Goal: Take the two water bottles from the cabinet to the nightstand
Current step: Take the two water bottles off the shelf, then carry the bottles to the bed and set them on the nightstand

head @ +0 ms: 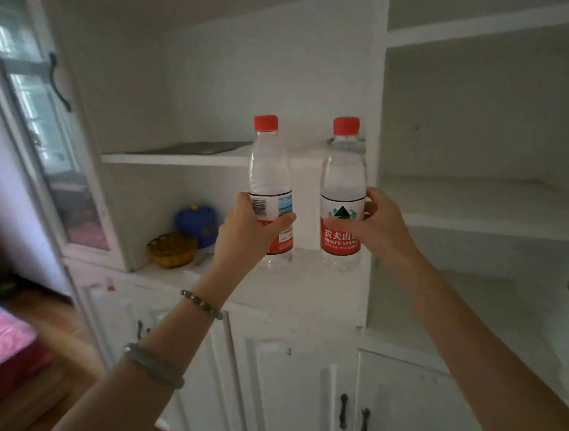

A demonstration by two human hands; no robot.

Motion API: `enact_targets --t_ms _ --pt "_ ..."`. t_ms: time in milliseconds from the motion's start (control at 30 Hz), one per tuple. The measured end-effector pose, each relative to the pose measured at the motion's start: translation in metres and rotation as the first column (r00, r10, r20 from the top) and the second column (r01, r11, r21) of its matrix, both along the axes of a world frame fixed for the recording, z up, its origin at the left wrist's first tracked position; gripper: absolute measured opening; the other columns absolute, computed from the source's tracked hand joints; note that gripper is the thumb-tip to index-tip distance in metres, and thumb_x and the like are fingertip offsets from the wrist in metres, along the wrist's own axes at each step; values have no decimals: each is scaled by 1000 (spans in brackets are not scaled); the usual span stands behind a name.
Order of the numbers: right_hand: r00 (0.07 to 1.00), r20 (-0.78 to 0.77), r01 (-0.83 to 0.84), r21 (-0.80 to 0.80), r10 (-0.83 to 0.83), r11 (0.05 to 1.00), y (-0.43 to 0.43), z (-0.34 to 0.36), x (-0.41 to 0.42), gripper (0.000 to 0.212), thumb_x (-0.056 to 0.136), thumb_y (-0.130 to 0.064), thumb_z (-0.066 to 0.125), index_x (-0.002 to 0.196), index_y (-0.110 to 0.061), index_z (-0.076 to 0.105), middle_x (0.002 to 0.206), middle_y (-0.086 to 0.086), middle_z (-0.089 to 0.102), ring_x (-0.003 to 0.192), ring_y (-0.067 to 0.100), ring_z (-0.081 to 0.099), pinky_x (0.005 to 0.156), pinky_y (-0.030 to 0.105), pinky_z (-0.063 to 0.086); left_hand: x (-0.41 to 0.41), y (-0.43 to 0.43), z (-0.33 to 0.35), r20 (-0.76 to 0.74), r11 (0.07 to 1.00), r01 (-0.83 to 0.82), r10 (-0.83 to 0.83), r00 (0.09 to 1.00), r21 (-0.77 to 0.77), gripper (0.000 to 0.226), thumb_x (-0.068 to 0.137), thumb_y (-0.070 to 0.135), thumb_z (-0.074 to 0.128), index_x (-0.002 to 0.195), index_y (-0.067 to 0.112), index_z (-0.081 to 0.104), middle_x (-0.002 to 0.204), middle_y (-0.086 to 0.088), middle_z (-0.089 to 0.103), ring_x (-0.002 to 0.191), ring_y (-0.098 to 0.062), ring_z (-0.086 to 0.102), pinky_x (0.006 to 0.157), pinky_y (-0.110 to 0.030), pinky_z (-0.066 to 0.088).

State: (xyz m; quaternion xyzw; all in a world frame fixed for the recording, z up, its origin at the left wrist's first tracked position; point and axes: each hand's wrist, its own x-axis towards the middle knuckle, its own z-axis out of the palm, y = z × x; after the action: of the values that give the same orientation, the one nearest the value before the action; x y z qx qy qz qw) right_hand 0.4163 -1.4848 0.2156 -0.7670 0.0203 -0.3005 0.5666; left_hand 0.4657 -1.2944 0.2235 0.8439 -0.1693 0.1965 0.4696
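My left hand [246, 232] has its grip clamped on the left bottle [270, 182], my right hand [380, 224] on the right bottle [342, 189]; both bottles are upright just above the cabinet ledge [303, 289]. I judge the smooth plastic may slip, or the caps may knock the shelf [181, 157] edge.

On the red-and-white label of the right clear plastic bottle with red cap [342, 189], white Chinese characters "农夫山" and "NONGFU SPRING" are read under a green mountain logo. On the left clear plastic bottle with red cap [270, 182], a barcode is seen; its small print is illegible.
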Motion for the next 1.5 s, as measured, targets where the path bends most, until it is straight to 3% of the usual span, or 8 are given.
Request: enact_targets --t_ms 167,333,500,667,833,1000,1200,1500 --pt "977 -55 -207 -60 204 976 88 -19 39 62 59 -24 86 112 -18 54 113 7 65 98 22 64 87 43 53 1 104 -17 -52 971 -238 237 970 -17 58 70 44 73 110 14 42 113 -5 60 101 -25 59 81 -39 50" --pt "892 -59 -451 -48 448 891 197 -25 68 55 61 -21 84 107 -21 54 98 -6 65 86 8 63 75 26 53 -12 211 -30 -76 899 -438 434 898 -35 59 69 42 74 110 13 44 106 0 60 97 -23 59 81 -38 50" --pt "794 -65 -608 -98 605 788 320 -33 98 59 57 -27 86 107 -18 55 104 1 67 92 16 65 81 38 55 -21 319 -40 -89 809 -587 583 808 -22 60 72 41 73 115 11 42 117 -7 60 102 -26 58 84 -42 50" --pt "690 -61 -723 -114 721 682 446 -37 116 65 58 -27 86 112 -20 52 107 -3 64 94 16 62 78 32 55 -25 428 -44 -106 709 -706 701 705 -4 65 71 42 72 119 12 40 122 -9 58 106 -28 58 88 -47 50" --pt "599 -43 -798 -119 800 591 563 -41 127 68 59 -29 86 117 -18 51 113 2 64 98 18 62 85 35 53 -35 532 -47 -109 614 -789 786 609 18 64 71 41 74 117 11 41 120 -8 60 103 -27 60 87 -45 51" --pt "495 -44 -868 -73 868 491 663 -42 132 68 59 -25 86 117 -16 51 111 1 64 92 12 61 69 14 48 -52 617 -47 -117 528 -849 846 521 35 62 72 38 74 115 9 41 119 -8 59 102 -26 60 84 -39 51" --pt "356 -90 -934 -18 930 356 775 -54 142 73 56 -25 87 118 -15 51 112 6 65 98 21 63 86 43 54 -69 701 -55 -109 406 -914 910 401 27 65 71 41 73 118 10 40 120 -7 58 104 -25 59 85 -41 51" --pt "133 -122 -991 -32 984 130 936 -70 173 67 58 -24 86 115 -19 50 109 4 64 94 20 63 78 32 53 -65 818 -66 -119 216 -976 970 212 18 61 70 39 75 114 12 44 102 3 57 84 -11 53 71 -25 43"
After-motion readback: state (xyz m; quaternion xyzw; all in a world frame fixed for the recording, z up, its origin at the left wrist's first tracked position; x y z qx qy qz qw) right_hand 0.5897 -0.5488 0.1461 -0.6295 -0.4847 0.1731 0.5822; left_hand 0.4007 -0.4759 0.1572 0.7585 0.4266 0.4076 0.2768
